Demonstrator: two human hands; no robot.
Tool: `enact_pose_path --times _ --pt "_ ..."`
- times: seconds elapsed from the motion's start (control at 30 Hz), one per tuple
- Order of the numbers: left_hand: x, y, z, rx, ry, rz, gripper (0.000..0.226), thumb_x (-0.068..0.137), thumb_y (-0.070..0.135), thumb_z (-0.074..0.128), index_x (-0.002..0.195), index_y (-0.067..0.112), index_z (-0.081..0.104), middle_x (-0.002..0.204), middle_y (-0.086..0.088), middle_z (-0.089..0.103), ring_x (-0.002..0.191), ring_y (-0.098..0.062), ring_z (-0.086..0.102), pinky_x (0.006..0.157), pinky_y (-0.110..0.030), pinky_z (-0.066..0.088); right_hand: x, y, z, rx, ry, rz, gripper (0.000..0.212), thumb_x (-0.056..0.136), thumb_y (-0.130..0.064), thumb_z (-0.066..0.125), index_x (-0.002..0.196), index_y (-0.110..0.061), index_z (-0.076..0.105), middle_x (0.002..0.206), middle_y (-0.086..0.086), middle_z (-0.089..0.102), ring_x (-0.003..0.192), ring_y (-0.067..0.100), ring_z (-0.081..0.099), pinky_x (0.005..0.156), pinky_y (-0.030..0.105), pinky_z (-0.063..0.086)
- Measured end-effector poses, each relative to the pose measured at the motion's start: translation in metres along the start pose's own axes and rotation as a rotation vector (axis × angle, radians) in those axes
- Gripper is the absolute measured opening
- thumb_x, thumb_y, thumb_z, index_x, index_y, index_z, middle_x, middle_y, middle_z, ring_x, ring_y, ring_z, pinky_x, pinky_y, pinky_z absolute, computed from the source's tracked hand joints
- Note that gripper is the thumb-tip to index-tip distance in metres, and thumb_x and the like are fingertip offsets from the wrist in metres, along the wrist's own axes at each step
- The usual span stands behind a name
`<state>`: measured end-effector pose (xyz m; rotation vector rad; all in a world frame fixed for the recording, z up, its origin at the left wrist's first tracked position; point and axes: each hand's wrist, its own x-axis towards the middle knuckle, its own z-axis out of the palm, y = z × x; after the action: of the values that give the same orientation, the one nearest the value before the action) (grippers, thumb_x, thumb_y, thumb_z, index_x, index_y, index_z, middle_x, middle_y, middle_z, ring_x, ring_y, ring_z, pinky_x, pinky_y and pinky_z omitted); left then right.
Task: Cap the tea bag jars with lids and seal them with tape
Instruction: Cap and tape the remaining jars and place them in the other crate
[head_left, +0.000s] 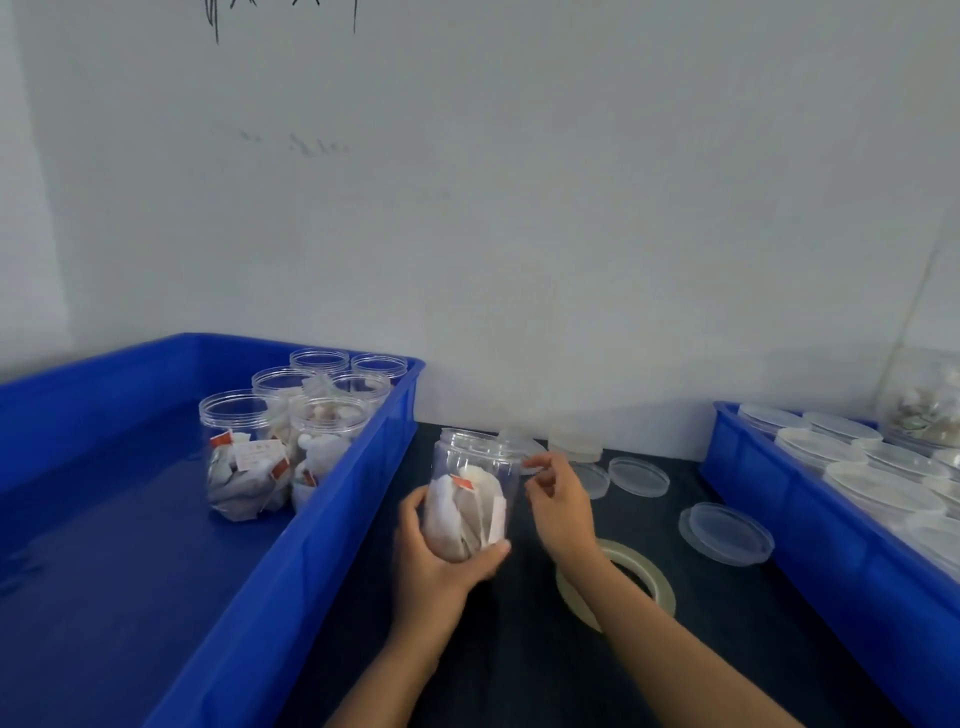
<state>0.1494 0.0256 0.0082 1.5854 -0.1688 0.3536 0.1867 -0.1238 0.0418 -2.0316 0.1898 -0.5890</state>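
- The left hand (434, 564) wraps the base of a clear jar (475, 488) of tea bags, uncapped, above the dark table (519, 675).
- The right hand (558, 499) pinches what may be a clear lid (522, 449) at the jar's rim; blurred.
- The left blue bin (322, 519) holds open jars (244, 452) with tea bags.
- The right blue bin (779, 519) holds stacked lids (857, 467).
- A tape roll (615, 584) lies beneath the right wrist.

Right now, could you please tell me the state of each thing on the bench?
Held jar: uncapped, tea bags inside, tilted.
Left hand: gripping the held jar.
Right hand: beside the jar's mouth, holding a lid.
Crate jars: uncapped, filled, upright.
Loose lids: flat on the bench.
Tape roll: lying flat, untouched.
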Motion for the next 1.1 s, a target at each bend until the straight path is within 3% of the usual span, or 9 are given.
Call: enact_pose_path --times 0.17,0.27,0.43,0.53,0.63,0.73,0.87,0.97,1.1 --pt "0.01 -0.007 -0.002 -0.082 0.132 -0.054 0.095 0.055 0.019 0.093 0.134 0.031 0.041 0.132 0.0 0.049 0.119 -0.022 0.05 0.1 -0.05 0.046 0.023 0.011 0.036 -0.41 -0.249 -0.039 0.047 0.091 -0.018 0.055 0.135 -0.031 0.047 0.134 0.01 0.043 0.126 0.033 0.041 0.107 0.043 0.032" --pt "0.013 -0.008 -0.001 -0.131 0.155 -0.067 0.096 0.055 0.019 0.092 0.137 0.03 0.044 0.132 0.0 0.052 0.117 -0.021 0.052 0.1 -0.049 0.046 0.031 0.006 0.05 -0.618 -0.303 -0.009 0.045 0.093 -0.03 0.05 0.138 -0.029 0.042 0.138 0.014 0.038 0.13 0.037 0.033 0.109 0.046 0.023" --pt "0.013 -0.009 0.001 -0.155 0.172 -0.07 0.098 0.055 0.019 0.092 0.14 0.029 0.044 0.131 0.001 0.052 0.117 -0.019 0.053 0.1 -0.048 0.047 0.031 0.004 0.063 -0.785 -0.217 -0.035 0.032 0.096 -0.033 0.046 0.124 -0.018 0.051 0.133 0.013 0.039 0.125 0.036 0.036 0.105 0.045 0.028" --pt "0.013 -0.009 0.002 -0.176 0.187 -0.079 0.098 0.056 0.019 0.092 0.14 0.031 0.043 0.133 0.003 0.052 0.12 -0.019 0.052 0.101 -0.048 0.046 0.03 0.003 0.053 -0.686 -0.226 -0.071 0.025 0.095 -0.032 0.05 0.112 -0.016 0.059 0.126 0.011 0.04 0.121 0.035 0.037 0.103 0.042 0.033" --pt "0.013 -0.007 0.001 -0.205 0.185 -0.09 0.097 0.058 0.019 0.091 0.14 0.032 0.042 0.133 0.005 0.051 0.12 -0.018 0.051 0.102 -0.047 0.045 0.025 -0.002 0.032 -0.412 -0.231 -0.067 0.017 0.085 -0.03 0.069 0.088 -0.016 0.06 0.119 0.01 0.043 0.115 0.027 0.039 0.096 0.032 0.037" --pt "0.012 -0.004 0.0 -0.194 0.159 -0.056 0.092 0.059 0.018 0.09 0.138 0.031 0.045 0.129 0.005 0.055 0.118 -0.017 0.054 0.101 -0.045 0.046 0.011 -0.009 0.001 -0.207 -0.225 -0.069 0.034 0.072 -0.027 0.083 0.069 -0.021 0.05 0.11 0.009 0.052 0.099 0.017 0.043 0.084 0.026 0.034" --pt "0.005 -0.002 -0.001 -0.091 0.077 0.004 0.095 0.058 0.02 0.091 0.139 0.034 0.044 0.124 0.011 0.049 0.11 -0.008 0.048 0.081 -0.022 0.041 -0.022 -0.005 -0.044 -0.068 -0.243 -0.038 0.031 0.072 -0.019 0.083 0.069 -0.013 0.053 0.086 -0.004 0.061 0.077 -0.002 0.056 0.069 0.013 0.044" --pt "-0.001 0.001 0.0 -0.101 -0.018 -0.011 0.097 0.055 0.019 0.093 0.137 0.034 0.042 0.124 0.009 0.051 0.107 -0.008 0.053 0.08 -0.021 0.042 -0.049 0.007 -0.068 -0.026 -0.181 0.021 0.028 0.073 -0.02 0.082 0.077 -0.011 0.056 0.102 -0.002 0.059 0.099 0.008 0.057 0.085 0.024 0.05" --pt "-0.012 0.006 0.004 -0.098 -0.132 -0.053 0.083 0.054 0.018 0.093 0.107 0.036 0.032 0.112 0.006 0.052 0.094 -0.006 0.057 0.059 -0.011 0.044 -0.074 0.017 -0.085 0.231 -0.135 0.076 0.03 0.07 -0.007 0.082 0.089 -0.007 0.058 0.119 0.005 0.056 0.107 0.017 0.062 0.089 0.028 0.054"
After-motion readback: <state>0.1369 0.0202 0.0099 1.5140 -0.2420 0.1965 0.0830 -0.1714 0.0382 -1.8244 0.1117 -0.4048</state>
